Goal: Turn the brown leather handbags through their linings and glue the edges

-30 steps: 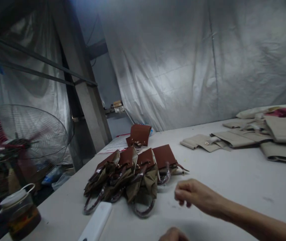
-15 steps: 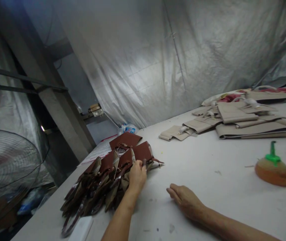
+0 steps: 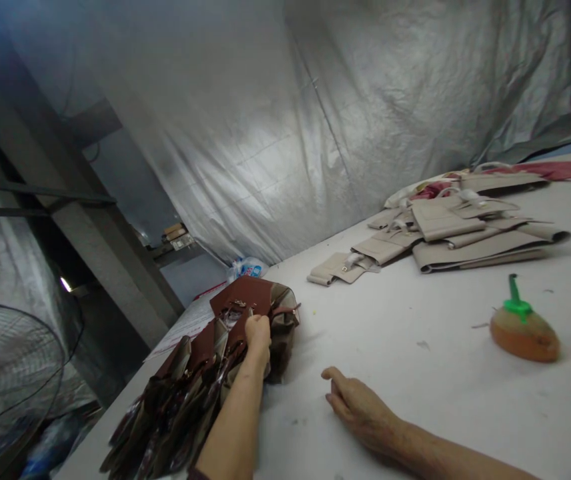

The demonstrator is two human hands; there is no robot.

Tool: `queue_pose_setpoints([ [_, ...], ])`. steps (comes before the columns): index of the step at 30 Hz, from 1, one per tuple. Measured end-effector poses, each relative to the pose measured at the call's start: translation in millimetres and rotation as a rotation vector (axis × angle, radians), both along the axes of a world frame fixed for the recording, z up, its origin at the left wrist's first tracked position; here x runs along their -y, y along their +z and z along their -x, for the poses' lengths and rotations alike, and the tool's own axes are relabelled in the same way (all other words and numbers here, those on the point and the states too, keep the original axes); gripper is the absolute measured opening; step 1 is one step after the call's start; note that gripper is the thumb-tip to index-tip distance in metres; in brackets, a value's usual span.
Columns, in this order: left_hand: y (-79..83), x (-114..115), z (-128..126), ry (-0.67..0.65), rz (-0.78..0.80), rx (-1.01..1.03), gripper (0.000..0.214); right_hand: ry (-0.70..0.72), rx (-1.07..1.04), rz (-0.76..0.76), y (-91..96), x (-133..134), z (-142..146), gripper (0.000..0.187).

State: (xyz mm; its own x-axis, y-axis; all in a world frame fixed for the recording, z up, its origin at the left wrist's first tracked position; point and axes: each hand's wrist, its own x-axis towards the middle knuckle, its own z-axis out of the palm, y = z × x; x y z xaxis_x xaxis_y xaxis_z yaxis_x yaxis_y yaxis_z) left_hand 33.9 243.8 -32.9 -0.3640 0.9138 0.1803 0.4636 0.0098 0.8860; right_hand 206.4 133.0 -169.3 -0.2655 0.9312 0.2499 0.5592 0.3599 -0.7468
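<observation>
A row of small brown bags (image 3: pixel 185 393) with olive linings and looped handles lies along the left edge of the white table (image 3: pixel 415 373). My left hand (image 3: pixel 258 337) is closed on the top of the farthest bag (image 3: pixel 278 320) in the row, which is tipped up off the table. My right hand (image 3: pixel 358 407) rests flat on the bare table just to the right, fingers loosely stretched, holding nothing.
Beige bag pieces (image 3: pixel 445 233) are stacked at the far right of the table. An orange-brown squeeze bottle with a green nozzle (image 3: pixel 523 327) lies on its side at right. A standing fan (image 3: pixel 10 380) is below left. Plastic sheeting hangs behind.
My left hand came up from below, reached the row of brown bags and gripped the end one, lifting it upright. My right hand settled flat on the table. The view swung rightwards.
</observation>
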Motion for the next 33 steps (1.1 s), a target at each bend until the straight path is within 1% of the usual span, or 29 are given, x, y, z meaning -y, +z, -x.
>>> queue_pose_setpoints([
  [2,20.7,14,2,-0.027,-0.046,0.151,0.012,-0.002,-0.084,-0.008,3.6,-1,-2,0.042],
  [5,48.9,43,-1,-0.134,-0.105,0.310,0.014,-0.034,-0.272,-0.051,13.5,0,-6,0.062],
  [7,63.6,66,-9,-0.223,-0.131,0.382,0.022,-0.052,-0.415,-0.117,22.0,2,-10,0.075],
  [9,75.3,90,-19,-0.294,-0.142,0.433,0.028,-0.077,-0.523,-0.188,32.4,5,-16,0.081],
  [10,80.5,102,-25,-0.327,-0.143,0.465,0.031,-0.089,-0.559,-0.220,38.6,8,-20,0.079],
  [12,90.3,129,-34,-0.398,-0.141,0.552,0.034,-0.118,-0.614,-0.244,54.0,19,-34,0.067],
  [14,99.0,158,-38,-0.461,-0.133,0.629,0.040,-0.131,-0.650,-0.219,73.1,37,-55,0.051],
  [16,103.4,186,-35,-0.479,-0.117,0.648,0.049,-0.125,-0.637,-0.166,93.7,59,-83,0.042],
  [18,99.2,209,-27,-0.462,-0.057,0.618,0.057,-0.057,-0.546,-0.134,111.3,79,-114,0.040],
  [19,93.0,217,-23,-0.445,-0.005,0.589,0.060,0.002,-0.496,-0.136,117.6,85,-128,0.037],
  [20,84.3,224,-18,-0.420,0.055,0.552,0.061,0.076,-0.428,-0.119,121.6,90,-141,0.035],
  [21,73.6,228,-15,-0.384,0.117,0.506,0.060,0.109,-0.360,-0.112,123.3,92,-151,0.034],
  [22,61.9,230,-12,-0.342,0.169,0.453,0.057,0.100,-0.276,-0.129,122.9,93,-158,0.034],
  [23,50.2,231,-10,-0.300,0.206,0.399,0.054,0.054,-0.184,-0.169,120.9,93,-161,0.033],
  [24,39.9,231,-10,-0.264,0.228,0.347,0.051,-0.023,-0.090,-0.242,117.7,93,-161,0.032],
  [26,26.3,230,-12,-0.231,0.235,0.264,0.048,-0.223,0.052,-0.472,110.4,98,-153,0.031],
  [28,23.4,229,-15,-0.231,0.200,0.216,0.046,-0.378,0.095,-0.738,102.7,111,-139,0.033],
  [29,25.0,230,-17,-0.234,0.174,0.200,0.045,-0.409,0.090,-0.860,98.1,121,-130,0.037],
  [30,27.5,231,-18,-0.240,0.148,0.184,0.043,-0.398,0.086,-0.957,92.5,131,-122,0.042],
  [31,30.2,232,-20,-0.252,0.123,0.170,0.042,-0.340,0.098,-1.024,85.5,142,-115,0.046],
  [33,34.4,233,-21,-0.281,0.073,0.142,0.038,-0.201,0.169,-1.045,67.9,158,-100,0.051],
])
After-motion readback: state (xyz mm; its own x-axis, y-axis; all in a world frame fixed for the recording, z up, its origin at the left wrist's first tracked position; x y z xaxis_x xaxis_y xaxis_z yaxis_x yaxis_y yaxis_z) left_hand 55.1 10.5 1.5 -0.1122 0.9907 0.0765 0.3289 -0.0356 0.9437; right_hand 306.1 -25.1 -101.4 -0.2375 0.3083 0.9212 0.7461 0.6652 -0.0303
